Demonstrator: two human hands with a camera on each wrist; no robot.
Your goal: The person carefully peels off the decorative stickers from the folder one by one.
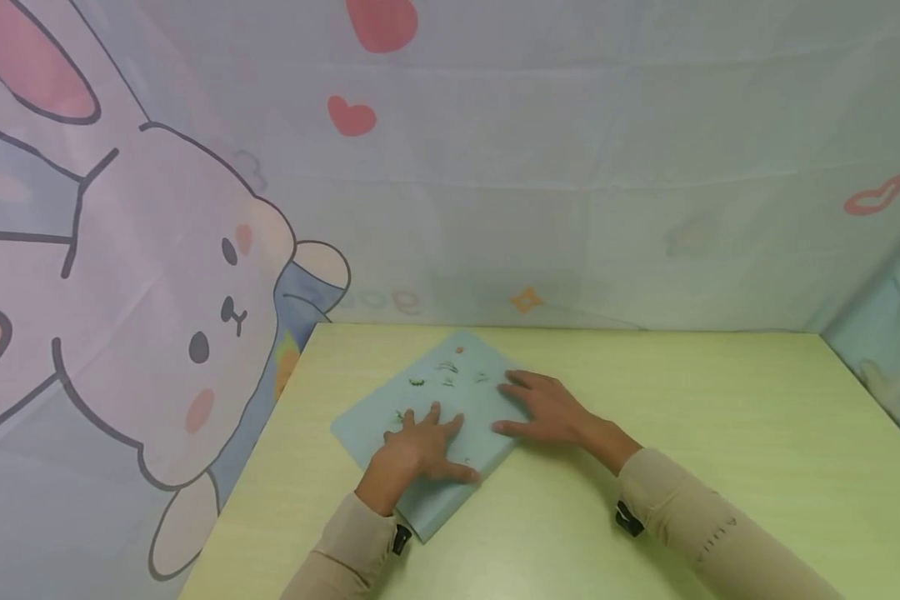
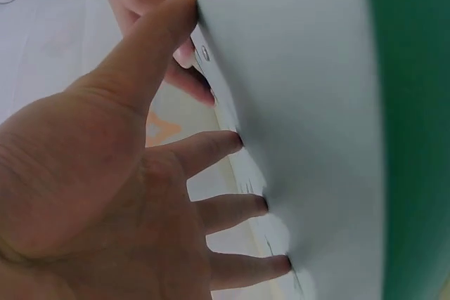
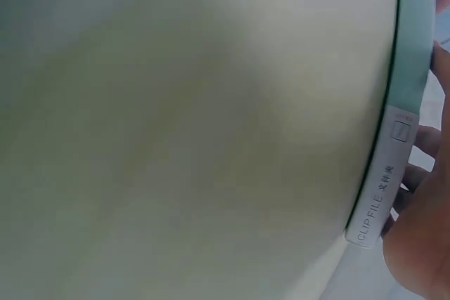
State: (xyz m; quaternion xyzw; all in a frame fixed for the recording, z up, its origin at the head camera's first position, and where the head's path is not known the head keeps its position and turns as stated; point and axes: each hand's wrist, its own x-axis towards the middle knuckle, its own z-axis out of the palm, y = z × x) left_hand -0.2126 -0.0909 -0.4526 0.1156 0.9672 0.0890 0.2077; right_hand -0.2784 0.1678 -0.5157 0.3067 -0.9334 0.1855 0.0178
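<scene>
A pale blue-green clip file folder (image 1: 378, 419) lies closed and turned at an angle on the table, small plant-like drawings scattered over its cover. Spread fingers of my left hand (image 1: 422, 450) touch the cover near its front part; the left wrist view shows the thumb and fingertips against the folder (image 2: 309, 89). My right hand (image 1: 551, 410) rests at the folder's right edge, fingers reaching onto the cover. In the right wrist view the spine bears a white label (image 3: 383, 180) reading "CLIP FILE", with part of my right hand (image 3: 425, 223) beside it.
The light yellow-green table (image 1: 690, 417) extends to the right of the folder. Behind it hangs a pale cloth backdrop (image 1: 607, 167) with hearts, and a large rabbit print (image 1: 165, 250) covers the left side.
</scene>
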